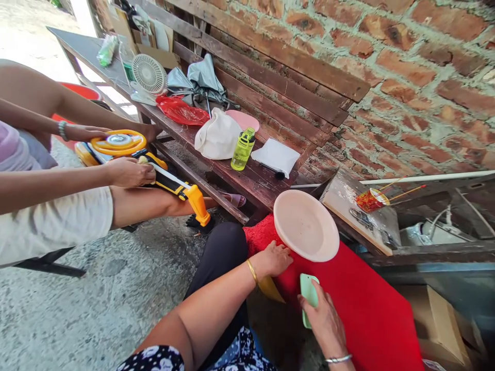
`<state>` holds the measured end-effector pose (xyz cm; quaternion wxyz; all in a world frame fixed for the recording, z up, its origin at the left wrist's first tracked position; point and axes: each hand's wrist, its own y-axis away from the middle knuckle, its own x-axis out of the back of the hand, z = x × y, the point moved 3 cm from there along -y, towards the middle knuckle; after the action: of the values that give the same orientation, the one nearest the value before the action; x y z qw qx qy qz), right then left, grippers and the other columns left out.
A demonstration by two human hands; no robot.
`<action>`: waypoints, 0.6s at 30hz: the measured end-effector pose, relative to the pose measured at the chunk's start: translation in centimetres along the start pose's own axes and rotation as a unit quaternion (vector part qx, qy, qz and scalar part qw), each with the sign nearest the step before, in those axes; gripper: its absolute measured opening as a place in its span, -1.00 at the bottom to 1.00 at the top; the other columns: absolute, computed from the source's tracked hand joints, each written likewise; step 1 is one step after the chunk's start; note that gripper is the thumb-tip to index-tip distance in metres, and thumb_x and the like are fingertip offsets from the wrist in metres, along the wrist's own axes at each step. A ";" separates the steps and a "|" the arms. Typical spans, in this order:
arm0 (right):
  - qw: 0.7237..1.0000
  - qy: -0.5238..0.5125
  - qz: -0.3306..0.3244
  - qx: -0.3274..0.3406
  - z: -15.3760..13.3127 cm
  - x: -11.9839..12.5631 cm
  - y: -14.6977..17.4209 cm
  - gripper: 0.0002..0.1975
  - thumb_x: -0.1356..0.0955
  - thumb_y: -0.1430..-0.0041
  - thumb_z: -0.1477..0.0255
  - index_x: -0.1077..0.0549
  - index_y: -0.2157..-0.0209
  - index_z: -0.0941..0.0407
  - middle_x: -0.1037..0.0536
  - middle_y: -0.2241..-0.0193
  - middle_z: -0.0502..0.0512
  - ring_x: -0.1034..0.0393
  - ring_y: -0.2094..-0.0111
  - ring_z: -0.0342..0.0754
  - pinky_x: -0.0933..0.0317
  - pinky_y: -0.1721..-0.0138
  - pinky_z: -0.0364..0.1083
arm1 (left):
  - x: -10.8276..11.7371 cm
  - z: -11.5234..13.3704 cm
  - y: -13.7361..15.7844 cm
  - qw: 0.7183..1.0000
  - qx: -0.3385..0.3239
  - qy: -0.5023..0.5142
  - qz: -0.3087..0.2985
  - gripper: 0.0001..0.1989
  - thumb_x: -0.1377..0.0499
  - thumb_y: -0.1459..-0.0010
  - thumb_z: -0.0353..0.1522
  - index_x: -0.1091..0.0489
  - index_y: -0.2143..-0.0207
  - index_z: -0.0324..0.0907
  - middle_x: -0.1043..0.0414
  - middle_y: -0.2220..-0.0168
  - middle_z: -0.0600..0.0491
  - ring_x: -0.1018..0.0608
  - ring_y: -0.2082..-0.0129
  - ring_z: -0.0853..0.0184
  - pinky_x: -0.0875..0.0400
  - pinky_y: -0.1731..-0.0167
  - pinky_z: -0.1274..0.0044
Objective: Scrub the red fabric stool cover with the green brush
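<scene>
My left hand [275, 259] rests with fingers bent on the near edge of a red mat [367, 309], just below a pale pink plate [306, 225] that lies on the mat. A gold bangle circles that wrist. My right hand [325, 322] holds a mint green phone [308, 296] upright against the mat. A yellow pointed object [270, 288] shows under my left wrist.
Another person at the left holds a yellow and orange toy vehicle [154, 170] with both hands. A wooden bench [247, 178] carries a green bottle [243, 149], white cap [218, 135], small fan [149, 73], grey umbrella and red bag. Brick wall behind; cardboard box at lower right.
</scene>
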<state>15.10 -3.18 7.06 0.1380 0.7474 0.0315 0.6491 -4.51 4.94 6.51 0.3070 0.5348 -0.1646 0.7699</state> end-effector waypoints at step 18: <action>0.991 0.119 -0.036 -0.039 -0.7 1.9 -0.7 -0.40 -0.08 -0.39 0.16 -0.19 -0.35 0.09 -0.46 0.05 0.29 -0.49 0.03 0.17 -0.34 0.13 0.04 | 1.6 -0.9 0.5 0.997 0.068 0.008 -0.047 -0.68 -0.03 -0.31 -0.48 -0.47 -0.03 -0.20 -0.40 -0.14 -0.20 -0.44 -0.11 0.09 -0.25 -0.13 0.14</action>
<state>14.81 -1.92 8.81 0.1857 0.6573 0.0491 0.7287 -5.87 5.52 7.72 0.3071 0.5553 -0.0836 0.7683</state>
